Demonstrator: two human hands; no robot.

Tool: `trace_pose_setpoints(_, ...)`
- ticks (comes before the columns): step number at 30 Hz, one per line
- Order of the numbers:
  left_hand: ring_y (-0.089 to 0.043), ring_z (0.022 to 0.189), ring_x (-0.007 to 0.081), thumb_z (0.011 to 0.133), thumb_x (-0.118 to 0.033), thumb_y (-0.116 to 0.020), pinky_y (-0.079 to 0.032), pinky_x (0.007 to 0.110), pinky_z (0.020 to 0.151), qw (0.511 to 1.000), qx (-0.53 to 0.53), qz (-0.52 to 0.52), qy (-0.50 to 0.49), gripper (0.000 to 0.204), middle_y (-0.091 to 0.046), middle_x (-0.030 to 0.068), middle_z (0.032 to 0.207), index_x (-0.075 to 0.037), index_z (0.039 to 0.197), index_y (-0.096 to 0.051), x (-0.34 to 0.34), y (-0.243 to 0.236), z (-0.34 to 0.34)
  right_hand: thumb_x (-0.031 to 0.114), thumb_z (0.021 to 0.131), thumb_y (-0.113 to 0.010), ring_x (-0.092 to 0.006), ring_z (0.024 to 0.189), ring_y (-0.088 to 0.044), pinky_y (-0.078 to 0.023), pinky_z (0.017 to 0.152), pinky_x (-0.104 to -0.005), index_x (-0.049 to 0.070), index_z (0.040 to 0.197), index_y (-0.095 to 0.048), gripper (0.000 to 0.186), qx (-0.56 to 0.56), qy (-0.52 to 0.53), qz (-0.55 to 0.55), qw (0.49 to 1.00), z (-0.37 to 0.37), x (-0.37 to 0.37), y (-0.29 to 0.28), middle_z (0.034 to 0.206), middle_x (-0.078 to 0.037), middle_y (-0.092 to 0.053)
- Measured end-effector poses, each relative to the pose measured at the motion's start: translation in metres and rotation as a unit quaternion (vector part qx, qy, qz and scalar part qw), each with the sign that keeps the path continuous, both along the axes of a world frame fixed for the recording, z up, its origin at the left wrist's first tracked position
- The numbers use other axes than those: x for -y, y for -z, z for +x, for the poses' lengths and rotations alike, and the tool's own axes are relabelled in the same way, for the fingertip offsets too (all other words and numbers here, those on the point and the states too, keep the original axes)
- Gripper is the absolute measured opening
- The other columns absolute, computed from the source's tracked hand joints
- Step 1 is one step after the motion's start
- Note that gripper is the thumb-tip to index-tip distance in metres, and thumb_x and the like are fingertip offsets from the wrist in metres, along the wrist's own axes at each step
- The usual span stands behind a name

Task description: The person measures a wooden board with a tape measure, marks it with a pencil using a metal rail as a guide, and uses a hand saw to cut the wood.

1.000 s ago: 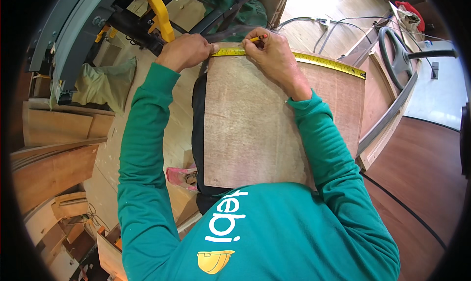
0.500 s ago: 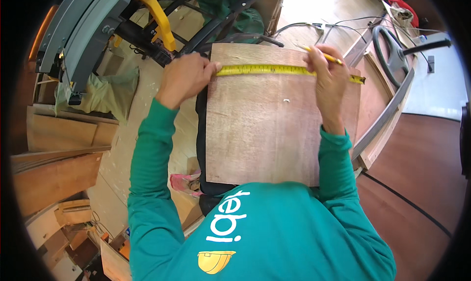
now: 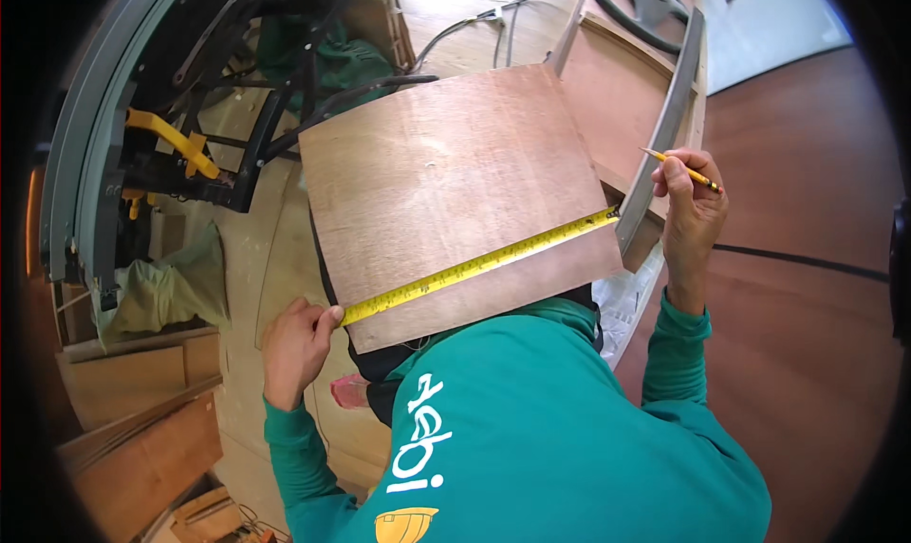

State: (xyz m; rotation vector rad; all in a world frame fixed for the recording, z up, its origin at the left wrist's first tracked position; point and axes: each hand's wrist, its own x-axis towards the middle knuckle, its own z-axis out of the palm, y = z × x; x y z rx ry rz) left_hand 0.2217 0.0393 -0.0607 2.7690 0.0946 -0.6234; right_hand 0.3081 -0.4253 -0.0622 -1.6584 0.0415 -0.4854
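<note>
A square piece of plywood [image 3: 455, 164] rests on my lap. Across its near part a yellow tape measure [image 3: 474, 270] lies stretched at a slant, its hooked end by the board's right edge. My left hand [image 3: 299, 349] pinches the tape at the board's left edge, thumb on top; the tape case is not visible. Beyond the right edge, my right hand [image 3: 693, 197] is raised and closed around a yellow pencil [image 3: 688, 170], whose point faces up and left. The pencil is apart from the board. A small white fleck lies on the plywood.
A grey machine frame with a yellow handle [image 3: 176, 140] stands at the far left. Plywood offcuts [image 3: 142, 448] lean and lie at the lower left. To the right are a wooden frame with a metal bar [image 3: 669, 130] and a black steering-wheel-like ring. Cables [image 3: 474, 19] cross the floor ahead.
The tape has come from the board's far part to its near part and now slants. My left hand moved nearer with it. My right hand, with the pencil, moved off the board to the right.
</note>
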Motion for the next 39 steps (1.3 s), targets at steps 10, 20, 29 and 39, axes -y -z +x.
trace_pose_setpoints(10,-0.064,0.078,0.0383,0.1,-0.041,-0.06,-0.048,0.05,0.069,1.0,-0.016,0.012,0.02,0.044,-0.062,0.0154,0.083,-0.006,0.079,-0.075,0.014,0.011,-0.033,0.009,0.1,-0.07,-0.0081,0.076,-0.063,-0.051,0.068,-0.0216,0.0,0.105,-0.069,0.01,0.037,0.007,0.019,0.999,-0.025,0.006,-0.007,0.086,-0.005,-0.068)
trace_pose_setpoints(20,-0.063,0.079,0.0393,0.101,-0.043,-0.058,-0.048,0.049,0.07,1.0,-0.005,0.011,-0.007,0.044,-0.061,0.017,0.083,-0.006,0.086,-0.078,0.01,0.013,-0.054,0.007,0.1,-0.068,-0.0086,0.076,-0.062,-0.051,0.068,-0.022,0.0,0.105,-0.068,0.008,-0.012,-0.047,0.015,0.999,-0.03,-0.018,0.003,0.087,-0.006,-0.068)
trace_pose_setpoints(29,-0.067,0.079,0.0378,0.101,-0.044,-0.057,-0.053,0.051,0.07,0.996,-0.018,0.088,0.019,0.048,-0.065,0.0144,0.084,-0.006,0.079,-0.077,0.022,0.006,-0.051,-0.004,0.092,-0.07,-0.0127,0.086,-0.069,-0.055,0.077,-0.0263,0.0,0.102,-0.069,0.011,-0.153,-0.33,-0.052,0.93,-0.066,-0.124,0.032,0.092,-0.007,-0.072)
trace_pose_setpoints(39,-0.067,0.075,0.0369,0.101,-0.044,-0.057,-0.053,0.05,0.067,0.994,0.0,0.102,0.036,0.05,-0.066,0.0139,0.082,-0.006,0.074,-0.075,0.02,0.008,-0.055,-0.002,0.091,-0.072,-0.0131,0.086,-0.07,-0.056,0.077,-0.0278,0.0,0.103,-0.07,0.012,-0.196,-0.403,-0.053,0.892,-0.067,-0.144,0.056,0.096,-0.008,-0.074)
